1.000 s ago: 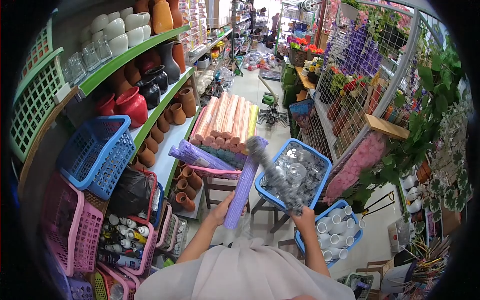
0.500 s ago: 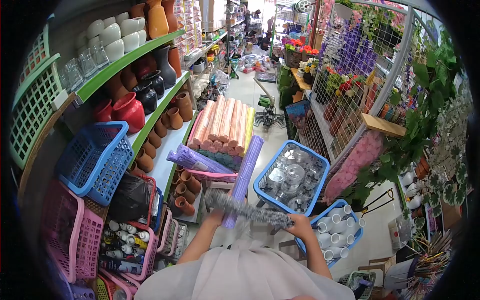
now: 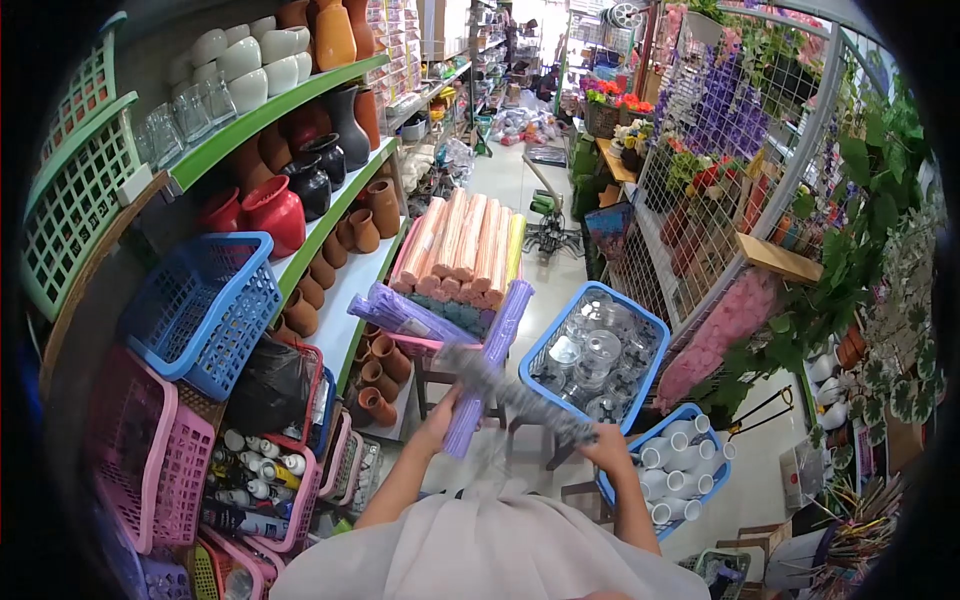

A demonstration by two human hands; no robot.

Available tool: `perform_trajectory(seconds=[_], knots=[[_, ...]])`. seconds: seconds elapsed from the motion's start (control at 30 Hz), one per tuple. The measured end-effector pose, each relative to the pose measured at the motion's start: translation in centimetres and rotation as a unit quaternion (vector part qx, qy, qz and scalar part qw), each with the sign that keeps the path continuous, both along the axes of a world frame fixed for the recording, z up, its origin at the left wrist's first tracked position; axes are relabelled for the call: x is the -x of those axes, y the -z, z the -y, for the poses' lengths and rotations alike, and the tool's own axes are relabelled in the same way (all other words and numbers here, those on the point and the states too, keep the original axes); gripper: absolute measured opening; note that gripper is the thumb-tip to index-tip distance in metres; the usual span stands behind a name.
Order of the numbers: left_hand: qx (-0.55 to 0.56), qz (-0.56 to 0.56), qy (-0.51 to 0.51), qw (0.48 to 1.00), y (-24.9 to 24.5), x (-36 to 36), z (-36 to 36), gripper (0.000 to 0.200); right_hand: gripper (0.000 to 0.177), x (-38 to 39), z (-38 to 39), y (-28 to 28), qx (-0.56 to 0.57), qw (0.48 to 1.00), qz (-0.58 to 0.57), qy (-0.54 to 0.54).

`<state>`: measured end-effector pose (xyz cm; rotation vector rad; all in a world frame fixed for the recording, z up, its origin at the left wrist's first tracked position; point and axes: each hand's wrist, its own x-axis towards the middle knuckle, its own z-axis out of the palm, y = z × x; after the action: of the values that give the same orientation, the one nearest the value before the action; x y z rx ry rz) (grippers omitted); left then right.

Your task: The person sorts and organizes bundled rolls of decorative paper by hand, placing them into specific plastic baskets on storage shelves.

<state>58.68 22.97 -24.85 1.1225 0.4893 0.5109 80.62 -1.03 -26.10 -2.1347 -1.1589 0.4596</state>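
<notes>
Swung upward at the tip since half a second ago, grey duster (image 3: 540, 410) clenched in right hand (image 3: 607, 445), crossing purple roll (image 3: 505, 320) fisted upright by left hand (image 3: 440, 425) before pink basket (image 3: 430, 347); sweep seemingly midway, roll's top untouched.

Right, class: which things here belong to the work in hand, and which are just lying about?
In hand:
left hand, holding the purple roll
right hand, holding the blurred grey fuzzy stick across that roll

Lying about:
peach rolls
blue basket of clear glassware
white cups
clay pots
red vase
</notes>
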Motion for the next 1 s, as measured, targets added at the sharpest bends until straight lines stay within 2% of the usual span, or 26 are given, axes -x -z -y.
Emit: perform_trajectory(seconds=[0.03,0.07,0.13,0.17,0.2,0.27,0.3,0.33,0.37,0.4,0.47,0.53,0.57,0.6,0.63,0.67,0.73,0.77,0.8,0.83,0.87,0.93,0.97,1.0], knots=[[0.046,0.030,0.054,0.997,0.3,0.2,-0.3,0.049,0.036,0.2,-0.7,0.5,-0.062,0.989,0.003,0.135],[0.090,0.060,0.108,0.988,0.5,0.2,-0.6,0.049,0.036,0.3,-0.6,0.6,-0.062,0.989,0.003,0.134],[0.091,0.051,0.098,0.990,2.2,0.3,-0.7,0.048,0.036,1.2,-0.5,-1.8,-0.037,0.996,-0.029,0.075],[0.082,-0.008,0.077,0.994,3.0,0.6,-0.8,0.047,0.037,0.5,-0.2,0.0,-0.028,0.999,0.026,-0.006],[0.073,-0.067,0.056,0.994,2.6,0.7,-0.6,0.046,0.037,0.7,-0.1,-0.6,-0.029,0.999,0.027,-0.005],[0.035,-0.035,0.043,0.998,1.8,0.4,-0.4,0.045,0.037,1.2,0.2,-1.9,-0.020,0.994,0.069,-0.087],[-0.001,-0.003,0.031,1.000,1.3,0.3,-0.2,0.044,0.038,0.8,0.2,-1.8,0.006,0.996,0.064,-0.059],[0.095,0.013,0.133,0.987,3.1,0.7,-1.9,0.043,0.038,0.8,0.0,-2.1,0.006,0.996,0.064,-0.059],[0.100,0.052,0.127,0.986,5.2,0.5,-2.2,0.044,0.037,0.9,-0.2,-2.6,-0.025,0.999,0.015,0.028],[0.104,0.090,0.121,0.983,3.3,0.3,-1.4,0.045,0.037,1.1,-0.4,-2.9,-0.057,0.991,-0.035,0.115],[0.093,0.082,0.126,0.984,2.2,0.5,-1.0,0.046,0.035,0.8,-0.6,-1.7,-0.086,0.984,-0.040,0.151],[0.080,0.075,0.132,0.985,1.8,0.3,-0.5,0.047,0.034,0.3,-0.1,-0.5,-0.030,0.998,0.057,0.004],[0.137,0.016,0.062,0.988,1.8,0.2,0.0,0.044,0.034,-0.1,0.2,-0.1,-0.032,0.998,0.058,0.005],[0.193,-0.043,-0.010,0.980,1.9,0.2,0.3,0.042,0.034,0.2,0.4,-1.1,-0.004,0.998,0.039,-0.049],[0.192,-0.043,-0.010,0.980,2.1,0.4,-0.1,0.042,0.035,0.4,0.5,-1.9,0.024,0.994,0.019,-0.103],[0.157,-0.041,0.030,0.986,2.5,0.6,-0.7,0.043,0.035,0.5,0.4,-2.3,0.024,0.994,0.019,-0.104],[0.123,-0.040,0.069,0.989,1.7,0.9,-0.7,0.043,0.037,0.6,0.4,-2.7,0.003,0.998,-0.067,0.020],[0.135,0.022,0.092,0.986,1.4,0.8,-0.6,0.044,0.037,0.9,0.2,-2.5,0.004,0.998,-0.067,0.019],[0.145,0.085,0.116,0.979,0.7,0.8,-0.4,0.045,0.036,1.2,-0.2,-2.1,-0.026,0.996,-0.063,0.063],[0.145,0.085,0.115,0.979,0.4,1.0,-0.1,0.045,0.035,1.4,-0.4,-1.8,-0.056,0.991,-0.058,0.107],[0.154,0.078,0.105,0.979,0.2,1.1,0.1,0.045,0.035,1.5,-0.2,-1.9,-0.057,0.991,-0.058,0.107],[0.162,0.070,0.097,0.979,0.1,1.1,0.1,0.045,0.035,1.7,0.3,-2.3,-0.041,0.994,-0.026,-0.100],[0.114,0.062,0.076,0.989,0.1,1.0,0.0,0.044,0.036,1.4,0.3,-2.5,0.052,0.989,-0.043,-0.132],[0.065,0.053,0.055,0.995,0.3,1.0,-0.1,0.044,0.036,1.0,0.4,-2.4,0.052,0.989,-0.043,-0.133]])
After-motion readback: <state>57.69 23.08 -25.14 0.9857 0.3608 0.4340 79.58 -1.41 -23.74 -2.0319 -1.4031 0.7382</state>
